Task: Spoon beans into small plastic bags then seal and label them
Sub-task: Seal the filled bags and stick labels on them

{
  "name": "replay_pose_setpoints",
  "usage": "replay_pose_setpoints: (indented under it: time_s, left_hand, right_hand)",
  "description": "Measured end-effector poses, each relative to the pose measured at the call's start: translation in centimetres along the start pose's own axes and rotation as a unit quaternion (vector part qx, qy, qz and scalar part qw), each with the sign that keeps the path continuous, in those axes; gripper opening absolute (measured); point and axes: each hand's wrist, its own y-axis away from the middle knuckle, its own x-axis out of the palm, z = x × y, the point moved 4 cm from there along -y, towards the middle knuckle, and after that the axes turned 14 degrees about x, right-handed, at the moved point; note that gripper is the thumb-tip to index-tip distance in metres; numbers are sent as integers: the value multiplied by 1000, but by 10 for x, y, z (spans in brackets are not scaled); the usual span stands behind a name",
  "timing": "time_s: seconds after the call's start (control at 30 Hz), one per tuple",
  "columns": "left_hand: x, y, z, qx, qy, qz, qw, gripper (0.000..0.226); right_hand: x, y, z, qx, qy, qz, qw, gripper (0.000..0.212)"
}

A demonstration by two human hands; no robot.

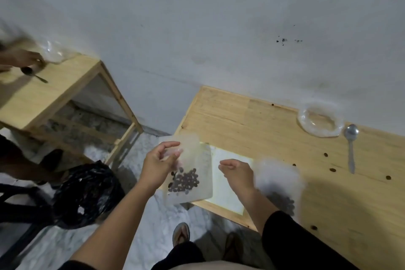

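My left hand (158, 161) pinches the top edge of a small clear plastic bag (197, 158). The bag hangs over the left end of the wooden table (252, 116) with dark beans (185, 181) gathered in its lower half. My right hand (237, 173) hovers just right of that bag, fingers loosely curled, holding nothing that I can see. Right behind it a second bag of beans (282, 190) lies blurred on the table. A white sheet (228, 184) lies flat under both hands. A metal spoon (351, 147) lies at the far right.
A clear plastic ring-shaped piece (320, 120) sits near the wall beside the spoon. Loose beans (333, 169) are scattered on the table. A black plastic bag (87, 193) stands on the floor. At a second table (50, 92) on the left, another person's hand (24, 58) works with a spoon.
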Motion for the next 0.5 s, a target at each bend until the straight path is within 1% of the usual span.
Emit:
replay_pose_setpoints:
  time_s: [0.1, 0.27, 0.37, 0.5]
  left_hand:
    - [-17, 1, 17, -15, -8, 13, 1000, 19]
    - [-39, -11, 37, -23, -14, 74, 997, 23]
    - [-50, -19, 45, -22, -17, 104, 994, 23]
    - [-59, -29, 54, -15, -19, 139, 990, 23]
  right_hand:
    - [16, 2, -10, -1, 57, -26, 998, 17]
    - [41, 7, -13, 8, 87, -99, 991, 18]
    - [57, 8, -10, -7, 113, -142, 983, 16]
    - [72, 6, -9, 13, 149, -189, 970, 13]
